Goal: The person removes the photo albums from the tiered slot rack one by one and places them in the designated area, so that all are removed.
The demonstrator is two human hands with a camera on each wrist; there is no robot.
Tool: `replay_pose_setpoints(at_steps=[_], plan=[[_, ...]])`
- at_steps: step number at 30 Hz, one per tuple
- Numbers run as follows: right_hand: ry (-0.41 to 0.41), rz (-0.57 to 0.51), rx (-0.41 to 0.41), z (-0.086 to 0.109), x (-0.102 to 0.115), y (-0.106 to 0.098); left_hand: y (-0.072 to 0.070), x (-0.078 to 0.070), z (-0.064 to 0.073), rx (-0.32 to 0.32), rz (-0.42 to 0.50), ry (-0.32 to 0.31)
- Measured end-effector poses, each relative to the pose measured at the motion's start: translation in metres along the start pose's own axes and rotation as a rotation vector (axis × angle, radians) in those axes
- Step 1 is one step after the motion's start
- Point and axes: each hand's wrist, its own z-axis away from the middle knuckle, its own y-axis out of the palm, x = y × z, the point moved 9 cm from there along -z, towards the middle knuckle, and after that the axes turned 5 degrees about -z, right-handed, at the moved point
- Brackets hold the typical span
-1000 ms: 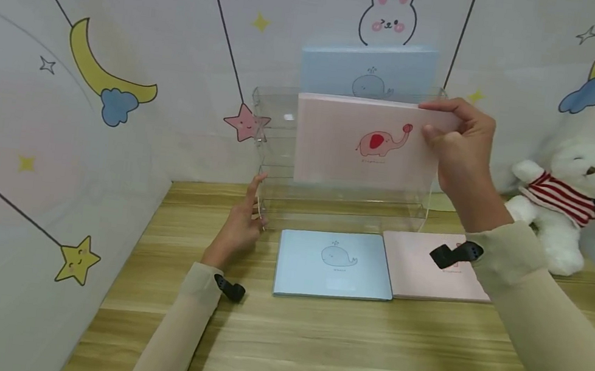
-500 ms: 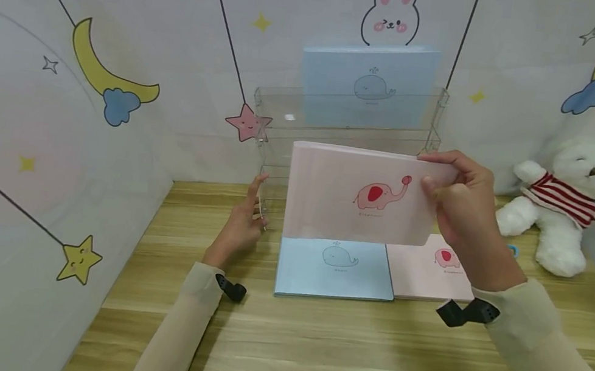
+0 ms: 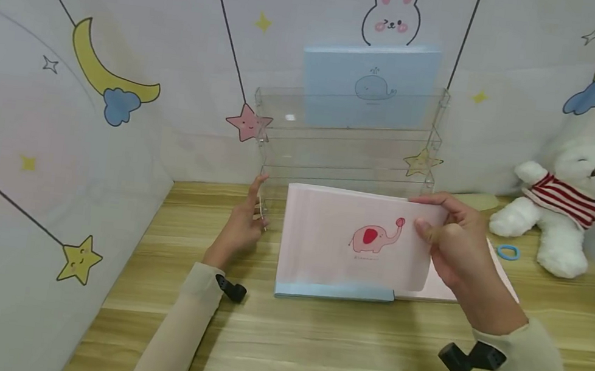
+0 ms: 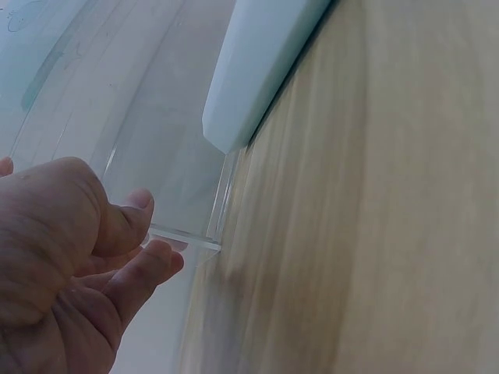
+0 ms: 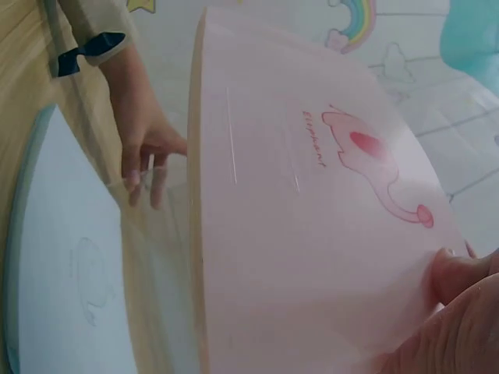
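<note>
My right hand pinches the right end of a pink notebook with an elephant drawing, thumb on its front. The notebook is held up over a blue notebook lying on the table and hides most of it. In the right wrist view, a gap shows between the pink notebook and the blue one. My left hand grips the lower left side of a clear plastic rack; the left wrist view shows thumb and fingers about its edge. Another blue notebook with a whale stands in the rack's top tier.
A second pink notebook lies on the table, partly behind my right hand. Beyond it are a small blue ring and a white teddy bear in a striped shirt. A patterned wall stands behind the rack.
My right hand has brought the pink notebook down from in front of the rack to low over the blue notebook on the table. My left hand has stayed on the rack's side.
</note>
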Motion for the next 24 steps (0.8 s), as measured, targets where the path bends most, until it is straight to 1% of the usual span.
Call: replay_pose_setpoints(at_steps=[4, 9, 15, 24], plan=[[0.063, 0.026, 0.026, 0.01, -0.016, -0.002, -0.001, -0.001, 0.0, -0.006, -0.002, 0.012], [0.149, 0.075, 0.029, 0.022, -0.037, -0.007, 0.0, 0.0, 0.0, -0.01, 0.015, 0.019], [0.227, 0.094, 0.021, 0.033, -0.061, -0.011, 0.0, 0.001, 0.0, 0.005, -0.003, -0.002], [0.362, 0.169, 0.024, 0.048, -0.097, -0.016, 0.0, 0.0, 0.001, 0.012, -0.005, -0.019]])
